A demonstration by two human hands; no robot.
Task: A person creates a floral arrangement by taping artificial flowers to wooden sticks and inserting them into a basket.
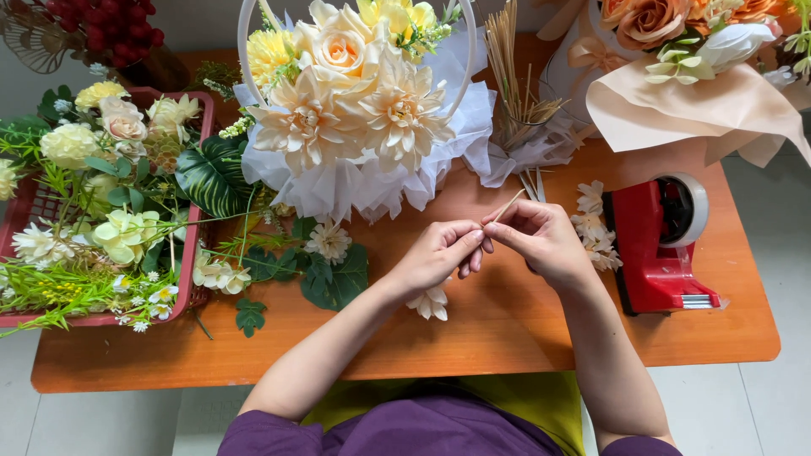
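My left hand [439, 252] and my right hand [541, 236] meet over the middle of the orange table [507, 329], fingertips pinched together. A thin wooden stick [509, 204] pokes up from between the fingers of my right hand. Under my left hand hangs a small cream flower [431, 302], partly hidden by the wrist; how it joins the stick is hidden. Directly beyond my hands stands a large bouquet of cream and yellow flowers [355, 101] in white wrapping.
A red basket [198, 152] of loose flowers and leaves fills the left. A red tape dispenser [663, 245] sits right of my hands, small white blooms [591, 224] beside it. A bundle of sticks [515, 76] and a peach-wrapped bouquet [684, 76] stand behind.
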